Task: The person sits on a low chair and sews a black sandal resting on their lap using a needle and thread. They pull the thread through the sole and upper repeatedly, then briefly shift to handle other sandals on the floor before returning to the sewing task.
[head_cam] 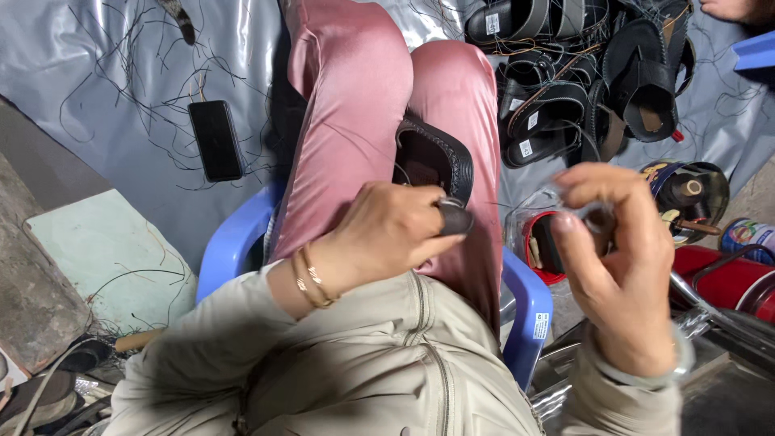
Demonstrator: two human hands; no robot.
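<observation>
over the lap, the left hand (386,232) curls its fingers around the near end of a black sandal (433,164), pinching a dark strap end between thumb and forefinger; what exactly sits under the fingertips is hard to make out. the sandal lies on the pink trousers (355,97), its toe pointing away toward the knees, its near end hidden behind the knuckles. two thin gold bangles (310,280) ring the left wrist, and a beige jacket sleeve covers the forearm.

the right hand (622,258) is raised just to the right of the lap, fingers bent inward with the fingertips gathered near the thumb; it is blurred, and i cannot tell whether it grips anything, though a thin dark thread seems to run near it. its wrist is cut off by the lower edge of the view.

beneath the legs shows a blue plastic chair (529,307). past the right knee, on the grey plastic sheet (97,73), lies a heap of black sandals (581,89), partly cut off at the top edge. a red tin (546,246) sits below the right hand, half hidden by it. at the left side of the sheet lies a black phone (215,140) among loose dark threads.
</observation>
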